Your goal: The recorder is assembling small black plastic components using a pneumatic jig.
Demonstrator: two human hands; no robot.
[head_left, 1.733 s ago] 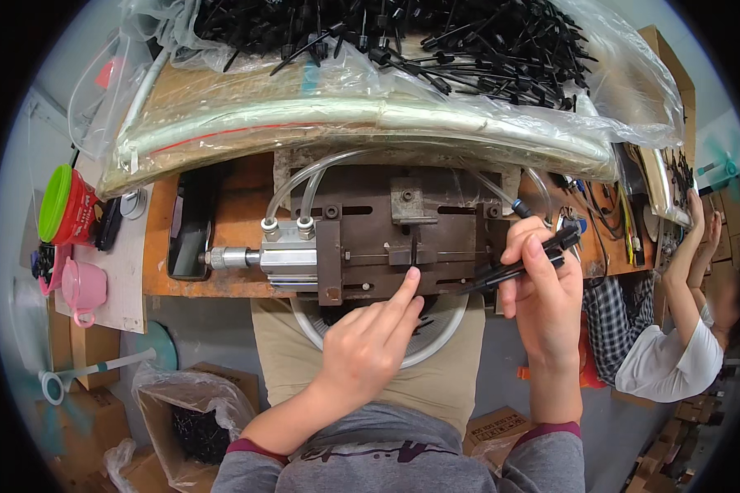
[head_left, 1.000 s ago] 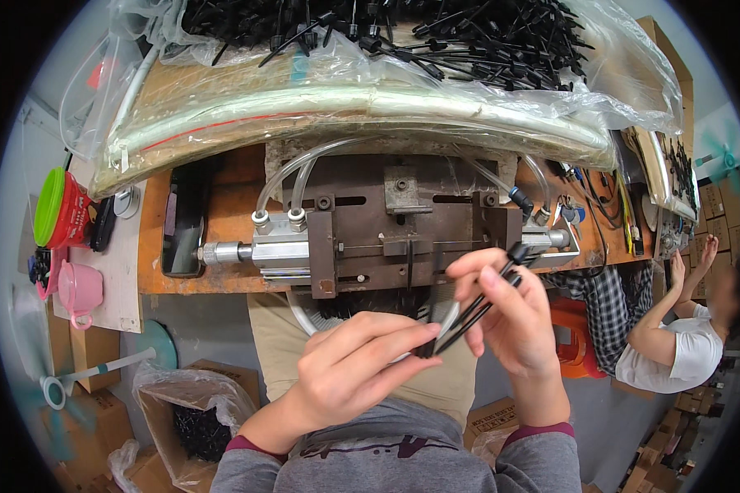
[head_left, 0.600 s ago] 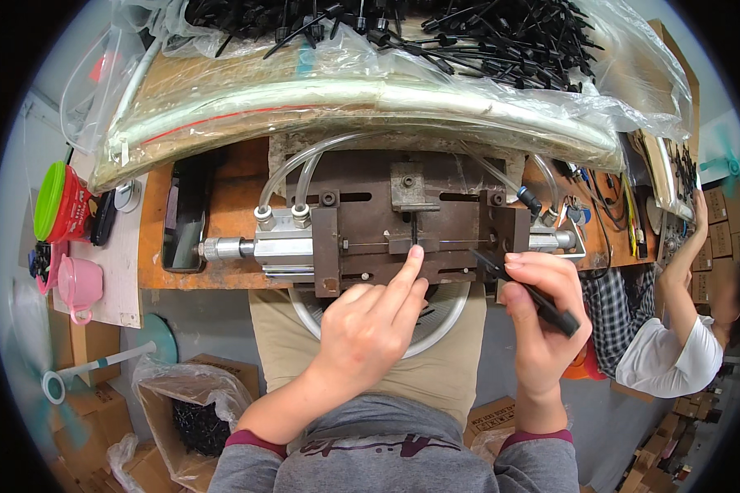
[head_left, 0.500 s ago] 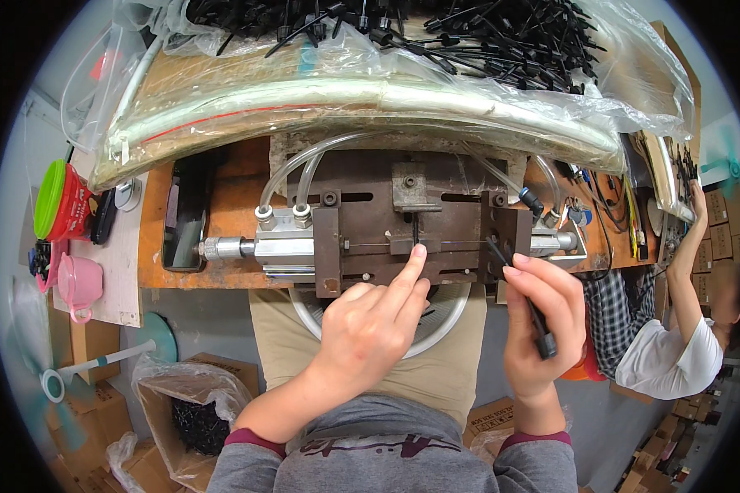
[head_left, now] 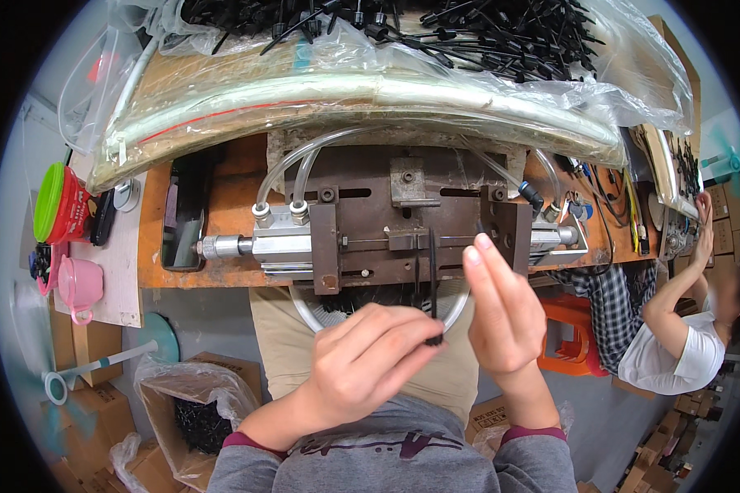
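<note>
In front of the dark brown metal fixture (head_left: 370,177), my left hand (head_left: 366,357) has its fingers closed on a slim black rod with a thick end (head_left: 434,283). The rod points away from me, its far tip at the small block (head_left: 407,240) in the middle of the fixture. Beside it on the left is a second thin black stick (head_left: 417,283); whether my left hand also holds that one is unclear. My right hand (head_left: 508,324) is raised near the fixture's right end, fingers stretched out, nothing visible in it.
Metal cylinders (head_left: 284,251) with clear hoses flank the fixture. Beyond it lies a plastic-lined tray edge (head_left: 370,94) with a heap of black rods (head_left: 501,37). A white basket (head_left: 304,311) sits below the bench edge. At right, a co-worker (head_left: 674,345) sits by an orange stool (head_left: 569,333).
My left hand has drawn back from the fixture's middle block and closed on a black rod. My right hand has moved left and no longer shows the rod it held.
</note>
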